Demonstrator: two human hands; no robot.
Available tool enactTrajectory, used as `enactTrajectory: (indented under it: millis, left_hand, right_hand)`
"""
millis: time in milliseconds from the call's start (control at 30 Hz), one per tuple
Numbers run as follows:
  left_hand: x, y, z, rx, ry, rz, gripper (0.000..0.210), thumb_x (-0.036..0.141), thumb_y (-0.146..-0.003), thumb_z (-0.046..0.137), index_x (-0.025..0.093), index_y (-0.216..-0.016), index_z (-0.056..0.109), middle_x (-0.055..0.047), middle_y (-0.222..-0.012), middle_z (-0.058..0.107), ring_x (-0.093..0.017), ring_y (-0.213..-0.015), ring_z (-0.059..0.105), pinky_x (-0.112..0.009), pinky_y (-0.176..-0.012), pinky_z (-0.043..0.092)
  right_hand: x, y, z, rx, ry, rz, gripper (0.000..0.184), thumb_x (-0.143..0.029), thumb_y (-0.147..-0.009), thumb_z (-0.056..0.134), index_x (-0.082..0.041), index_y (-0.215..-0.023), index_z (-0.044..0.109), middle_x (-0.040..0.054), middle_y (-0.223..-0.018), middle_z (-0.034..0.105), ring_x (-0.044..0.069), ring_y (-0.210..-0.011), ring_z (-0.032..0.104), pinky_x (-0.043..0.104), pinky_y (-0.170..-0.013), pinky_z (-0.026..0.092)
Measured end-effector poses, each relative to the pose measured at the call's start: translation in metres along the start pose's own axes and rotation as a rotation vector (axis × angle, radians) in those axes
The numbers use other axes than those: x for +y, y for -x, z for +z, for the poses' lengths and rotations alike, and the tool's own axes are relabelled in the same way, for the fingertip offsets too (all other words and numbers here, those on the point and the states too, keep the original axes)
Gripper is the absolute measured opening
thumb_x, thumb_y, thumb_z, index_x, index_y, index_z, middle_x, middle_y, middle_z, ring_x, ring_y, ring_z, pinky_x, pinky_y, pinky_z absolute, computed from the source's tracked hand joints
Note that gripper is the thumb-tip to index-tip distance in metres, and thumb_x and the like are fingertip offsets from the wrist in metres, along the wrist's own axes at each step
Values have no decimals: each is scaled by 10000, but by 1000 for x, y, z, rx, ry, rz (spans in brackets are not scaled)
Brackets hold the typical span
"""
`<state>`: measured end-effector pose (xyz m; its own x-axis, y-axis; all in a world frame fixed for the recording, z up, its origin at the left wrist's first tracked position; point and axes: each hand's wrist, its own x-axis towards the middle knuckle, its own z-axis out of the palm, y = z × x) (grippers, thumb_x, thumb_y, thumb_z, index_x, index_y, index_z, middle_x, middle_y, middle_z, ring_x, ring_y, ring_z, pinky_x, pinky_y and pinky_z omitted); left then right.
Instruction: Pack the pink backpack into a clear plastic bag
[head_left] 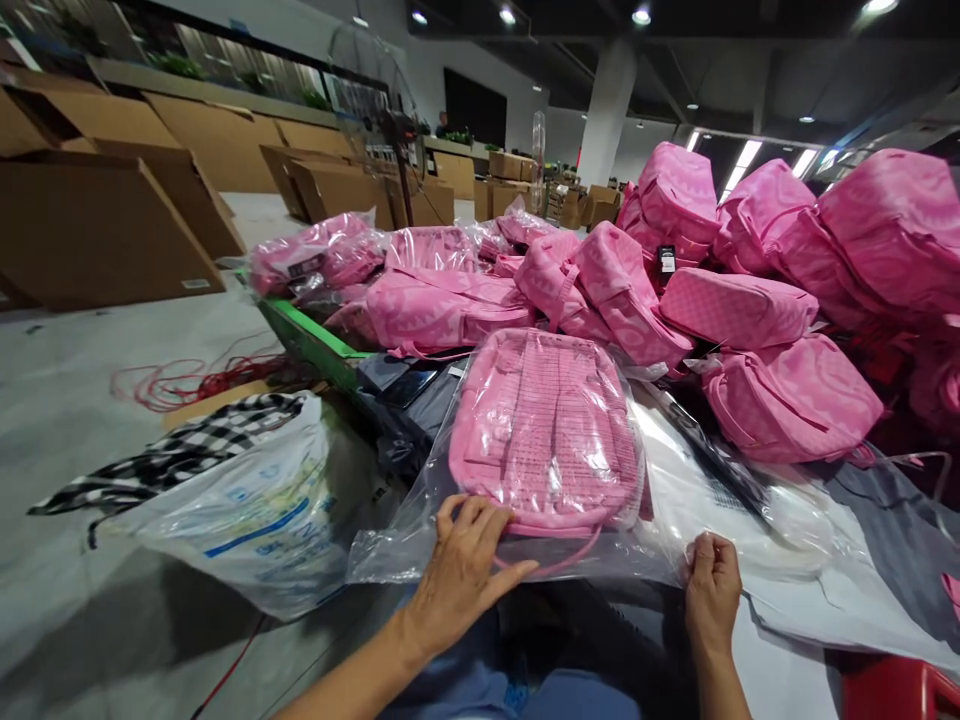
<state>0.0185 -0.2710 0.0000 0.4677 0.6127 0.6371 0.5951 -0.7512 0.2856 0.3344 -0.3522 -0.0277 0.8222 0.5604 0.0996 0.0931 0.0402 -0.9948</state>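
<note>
1. The pink backpack [546,430] lies inside a clear plastic bag [420,545] just before the person.
2. Left hand [459,570] presses it flat, fingers spread; right hand [712,588] pinches the bag edge.
3. The thin film may tear or slip if pulled hard.

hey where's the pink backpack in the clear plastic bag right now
In the head view, the bagged pink backpack lies centre frame, just beyond the left hand and right hand, in front of the pile of pink backpacks.
</note>
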Motion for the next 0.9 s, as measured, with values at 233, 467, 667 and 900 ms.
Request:
enactTrajectory:
  millis: [233, 467, 667, 900]
  left_hand:
    - [-8, -3, -7, -158, 260, -113, 269, 380, -1046, 539, 216, -851, 626, 27, -819, 640, -197, -867, 536, -395, -939, 233]
    - [-21, -45, -13, -286, 365, -144, 268, 356, -989, 544, 205, -785, 631, 8, -800, 635, -206, -880, 553, -400, -944, 284]
    - [-46, -67, 9, -629, 674, -536, 310, 494, -690, 613, 199, -634, 538, 34, -564, 453, -149, -580, 403, -275, -582, 286]
    - [-43, -61, 7, -623, 674, -550, 358, 552, -669, 557, 198, -623, 531, 30, -578, 431, -145, -587, 378, -277, -588, 266]
  right_hand:
    - [-7, 3, 0, 20, -2, -63, 611, -796, -757, 680, -217, -836, 498, -72, -643, 467, 87, -542, 413, 217, -465, 347]
    - [-7, -5, -8, -5, -98, 44, 646, -742, -629, 812, -206, -835, 517, -94, -599, 464, 62, -480, 394, 191, -426, 286]
    - [-5, -23, 5, 11, -10, 164, 763, -788, -393, 860, -198, -754, 536, -85, -531, 494, 74, -428, 407, 201, -386, 285]
    - [-19, -28, 2, 88, 54, 152, 761, -792, -351, 839, -189, -737, 582, -45, -573, 556, 118, -477, 507, 246, -419, 398]
